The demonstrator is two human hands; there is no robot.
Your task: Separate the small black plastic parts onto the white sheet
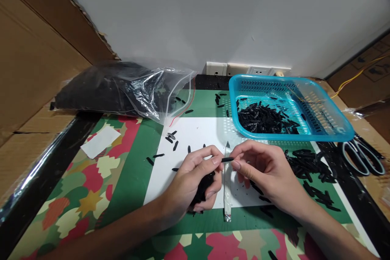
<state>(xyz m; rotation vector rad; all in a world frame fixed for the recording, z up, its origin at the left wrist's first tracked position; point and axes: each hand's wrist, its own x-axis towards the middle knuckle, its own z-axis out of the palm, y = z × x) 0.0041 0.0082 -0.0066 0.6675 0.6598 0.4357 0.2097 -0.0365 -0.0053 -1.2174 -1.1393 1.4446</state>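
A small black piece point(227, 159) spans the gap between my two hands, above a white sheet point(164, 187). The thumb and forefinger of my left hand point(198, 174) pinch one end, while its other fingers curl around a black clump point(203, 189). My right hand point(262, 166) pinches the other end between thumb and fingertip. Beneath the hands lies a slim pointed tool point(227, 195) with a wrapped handle. Loose black pieces are scattered on the sheet left of the hands, and a larger pile point(307, 162) lies to the right.
A blue basket point(292, 136) at the back right holds many black pieces and thin sticks. Scissors point(362, 156) lie beside it. A clear bag point(122, 89) of black material is at the back left, near a white paper scrap point(100, 141). Cardboard and a wall enclose the table.
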